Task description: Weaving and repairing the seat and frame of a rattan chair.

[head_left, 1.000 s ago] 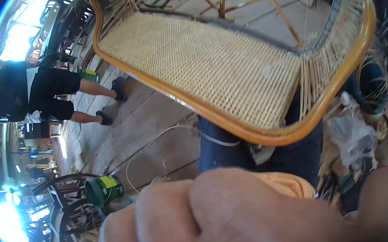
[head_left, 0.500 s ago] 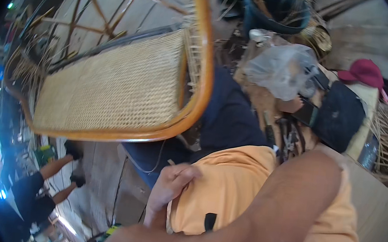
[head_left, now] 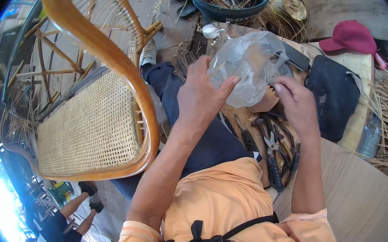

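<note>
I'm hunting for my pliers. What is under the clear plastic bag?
Under the crumpled clear plastic bag lies a wooden board, with dark-handled pliers and hand tools just below it. Whatever sits directly beneath or inside the bag is hidden by its folds.

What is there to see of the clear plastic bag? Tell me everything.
The clear plastic bag is thin, crumpled and cloudy-translucent, bunched into a loose mound with creases catching the light. It sits on the wooden board, above the pliers. The left hand touches its left side with its fingertips; the right hand reaches its right edge. Its contents cannot be made out.
</note>
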A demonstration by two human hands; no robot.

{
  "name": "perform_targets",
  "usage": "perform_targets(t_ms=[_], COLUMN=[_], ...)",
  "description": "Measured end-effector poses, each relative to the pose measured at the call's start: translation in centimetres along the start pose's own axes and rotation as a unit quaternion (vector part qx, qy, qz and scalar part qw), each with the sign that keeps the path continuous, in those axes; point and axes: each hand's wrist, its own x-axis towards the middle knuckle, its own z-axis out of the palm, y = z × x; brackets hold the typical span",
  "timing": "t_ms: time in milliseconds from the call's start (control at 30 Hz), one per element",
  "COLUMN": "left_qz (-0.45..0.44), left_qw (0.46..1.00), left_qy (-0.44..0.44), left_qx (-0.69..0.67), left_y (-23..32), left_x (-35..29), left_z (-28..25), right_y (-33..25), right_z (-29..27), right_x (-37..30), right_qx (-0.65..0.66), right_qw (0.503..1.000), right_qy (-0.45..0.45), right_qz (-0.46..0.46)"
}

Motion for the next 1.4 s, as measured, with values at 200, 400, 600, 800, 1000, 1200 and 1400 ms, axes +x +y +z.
perform_targets(t_ms=[200,400,600,800,1000,1200,1400], left_qz=[-0.065,-0.059,-0.109,-0.103,-0.172,-0.186,-0.128], left_qw=[0.979,0.985,0.985,0.99,0.978,0.97,0.989], left_qy=[-0.139,-0.14,-0.131,-0.098,-0.075,-0.088,-0.061], left_qx=[0.133,0.082,0.013,-0.008,-0.096,-0.13,-0.031], left_y=[-2.4,-2.1,-2.3,-2.9,-4.3,-3.9,-4.4], left_x=[3.1,2.6,2.4,2.2,2.4,2.0,1.8], left_z=[2.0,0.3,0.2,0.9,1.2,0.5,1.8], right_y=[3.2,5.3,2.8,1.4,2.2,1.1,1.9], right_z=[7.6,8.3,7.8,10.3,9.3,9.5,14.3], right_x=[5.2,7.8,4.7,2.4,1.7,4.1,2.3], right_qx=[-0.081,-0.084,-0.045,-0.023,-0.156,0.029,0.08], right_qw=[0.978,0.988,0.98,0.967,0.946,0.992,0.961], right_qy=[-0.171,-0.051,-0.008,0.16,-0.27,0.113,-0.209], right_qz=[-0.084,-0.121,-0.195,-0.195,-0.092,-0.036,-0.16])
